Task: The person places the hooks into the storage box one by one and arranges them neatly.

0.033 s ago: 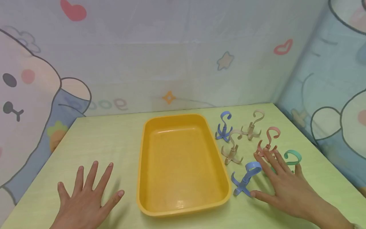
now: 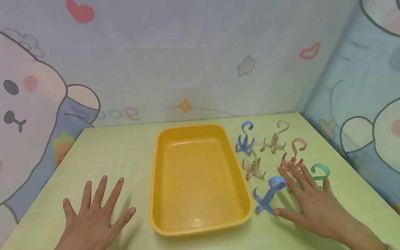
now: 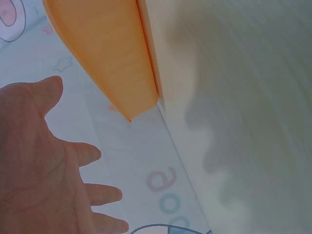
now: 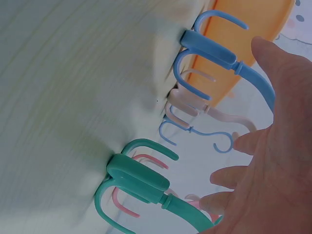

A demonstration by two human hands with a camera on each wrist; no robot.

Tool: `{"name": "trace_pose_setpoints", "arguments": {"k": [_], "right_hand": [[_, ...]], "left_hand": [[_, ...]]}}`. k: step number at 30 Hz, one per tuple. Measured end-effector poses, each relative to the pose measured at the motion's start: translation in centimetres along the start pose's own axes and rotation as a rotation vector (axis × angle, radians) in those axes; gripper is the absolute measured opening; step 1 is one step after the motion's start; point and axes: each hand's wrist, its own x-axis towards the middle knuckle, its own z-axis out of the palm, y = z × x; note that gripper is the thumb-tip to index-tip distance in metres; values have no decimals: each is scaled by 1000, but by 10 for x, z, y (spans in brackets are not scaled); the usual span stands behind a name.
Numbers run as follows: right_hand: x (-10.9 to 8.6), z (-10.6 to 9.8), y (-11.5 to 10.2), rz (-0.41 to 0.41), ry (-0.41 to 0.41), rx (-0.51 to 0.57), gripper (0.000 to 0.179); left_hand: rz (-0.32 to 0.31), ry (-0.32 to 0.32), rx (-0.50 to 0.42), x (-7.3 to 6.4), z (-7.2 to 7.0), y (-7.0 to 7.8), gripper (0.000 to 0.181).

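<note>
My left hand (image 2: 90, 222) hovers over the table to the left of the yellow tray (image 2: 200, 187), palm down, fingers spread, holding nothing. To the tray's right, my right hand (image 2: 318, 208) is spread above several four-pronged hanging hooks, also holding nothing. A blue hook (image 2: 266, 202) stands by its thumb, and a pink hook (image 2: 292, 160) stands beyond its fingertips. My hand partly hides a green hook (image 2: 326, 170), whose prongs show in the right wrist view. Farther back stand two beige hooks, one near the tray (image 2: 253, 167) and another behind (image 2: 274, 142), plus a second blue hook (image 2: 245, 143).
The pale green table (image 2: 122, 152) ends at a printed cloth backdrop (image 2: 150, 69) behind, with cloth on the left and right sides too. The tray's raised rim (image 2: 200, 231) lies between my hands, and nothing shows inside it.
</note>
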Motion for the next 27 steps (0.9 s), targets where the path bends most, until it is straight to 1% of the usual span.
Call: {"name": "trace_pose_setpoints", "arguments": {"k": [4, 8, 12, 16, 18, 20, 22, 24, 25, 27], "right_hand": [[0, -2, 1, -2, -3, 0, 119], [-5, -7, 1, -3, -7, 29, 120], [-10, -17, -2, 4, -20, 50, 120], [-14, -27, -5, 21, -1, 30, 111], [-16, -31, -7, 32, 46, 11, 101], [-17, -35, -9, 26, 144, 22, 91], [-17, -37, -12, 3, 258, 58, 80], [-16, -37, -14, -29, 344, 120, 72], [-14, -38, -15, -45, 367, 161, 71], [-11, -38, -15, -48, 352, 247, 70]], "left_hand": [[3, 1, -3, 0, -1, 0, 92], [14, 9, 1, 1, -2, 2, 92], [49, 29, -2, 1, -5, 5, 89], [90, 36, -9, 3, -10, 12, 83], [95, 26, -28, 5, -12, 17, 81], [82, -4, -64, 9, -15, 23, 81], [58, -34, -104, 13, -17, 29, 81], [39, -62, -146, 18, -18, 35, 83], [35, -69, -168, 20, -18, 38, 83], [34, -79, -208, 24, -16, 43, 83]]}}
